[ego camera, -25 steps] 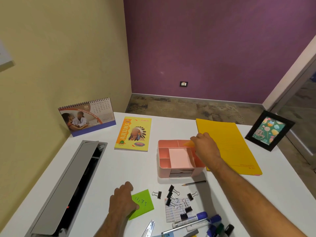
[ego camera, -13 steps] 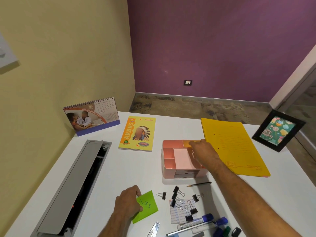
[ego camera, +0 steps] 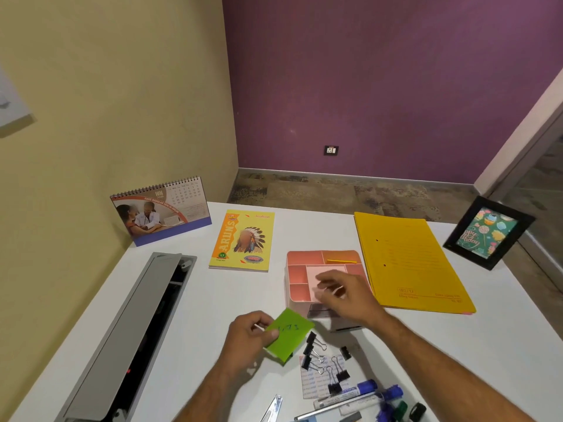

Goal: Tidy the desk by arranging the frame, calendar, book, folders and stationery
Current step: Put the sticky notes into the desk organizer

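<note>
My left hand (ego camera: 249, 339) holds a green sticky-note pad (ego camera: 289, 335) lifted off the white desk (ego camera: 213, 315), just in front of the pink organiser tray (ego camera: 297, 275). My right hand (ego camera: 347, 295) hovers over the tray's front, fingers loosely apart and empty. An orange note pad (ego camera: 341, 261) lies in the tray's back compartment. The desk calendar (ego camera: 161, 214) stands at back left, the yellow book (ego camera: 243, 240) beside it, the yellow folders (ego camera: 408, 263) right of the tray, and the black picture frame (ego camera: 487, 233) at far right.
Several black binder clips (ego camera: 323, 357) lie on a small printed sheet near the front. Markers (ego camera: 362, 394) and a metal clip (ego camera: 272, 408) lie at the front edge. An open grey cable channel (ego camera: 134, 330) runs along the left side.
My right hand left the orange pad in the tray's back compartment and drew back toward me. My left hand lifted the green pad off the desk and moved it right, toward the tray.
</note>
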The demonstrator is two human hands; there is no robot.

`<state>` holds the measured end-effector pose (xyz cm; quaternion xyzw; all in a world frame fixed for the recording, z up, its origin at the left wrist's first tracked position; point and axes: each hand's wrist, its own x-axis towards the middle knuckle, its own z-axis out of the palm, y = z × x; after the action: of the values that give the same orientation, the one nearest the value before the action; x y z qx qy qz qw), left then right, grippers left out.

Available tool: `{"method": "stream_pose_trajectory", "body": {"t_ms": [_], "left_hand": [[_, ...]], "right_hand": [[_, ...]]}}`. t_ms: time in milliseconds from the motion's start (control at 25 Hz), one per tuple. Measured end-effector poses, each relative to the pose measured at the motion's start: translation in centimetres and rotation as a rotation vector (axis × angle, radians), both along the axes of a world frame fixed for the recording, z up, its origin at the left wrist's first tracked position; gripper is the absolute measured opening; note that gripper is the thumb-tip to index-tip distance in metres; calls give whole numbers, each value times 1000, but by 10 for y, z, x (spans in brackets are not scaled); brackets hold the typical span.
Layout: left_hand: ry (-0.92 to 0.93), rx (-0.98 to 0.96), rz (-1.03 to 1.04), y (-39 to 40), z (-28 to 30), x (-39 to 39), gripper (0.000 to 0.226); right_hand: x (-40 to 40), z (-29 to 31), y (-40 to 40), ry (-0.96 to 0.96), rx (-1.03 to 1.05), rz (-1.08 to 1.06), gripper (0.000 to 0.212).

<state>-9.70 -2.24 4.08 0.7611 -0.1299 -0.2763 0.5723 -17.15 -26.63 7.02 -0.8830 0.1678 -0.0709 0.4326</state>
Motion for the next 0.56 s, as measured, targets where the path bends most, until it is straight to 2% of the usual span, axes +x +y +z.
{"method": "stream_pose_trajectory", "body": {"t_ms": [80,200,320,440,560], "left_hand": [[-10,-63,11,-15,8,-4,9],[-1,-120,38,-31,12,-13,13],[-2,-146,42,-41,12,-23,19],[-30,34,-14,-39,-7,-33,36],[-300,463,-324,-30,-34,-45,62]], "right_hand": [[-6,4,18,69,37,120,41],[-9,3,27,74,-26,197,15],[-14,4,22,75,-63,191,18],[-20,9,5,12,-15,69,8],[-18,14,-21,-119,-82,-172,11]]}}
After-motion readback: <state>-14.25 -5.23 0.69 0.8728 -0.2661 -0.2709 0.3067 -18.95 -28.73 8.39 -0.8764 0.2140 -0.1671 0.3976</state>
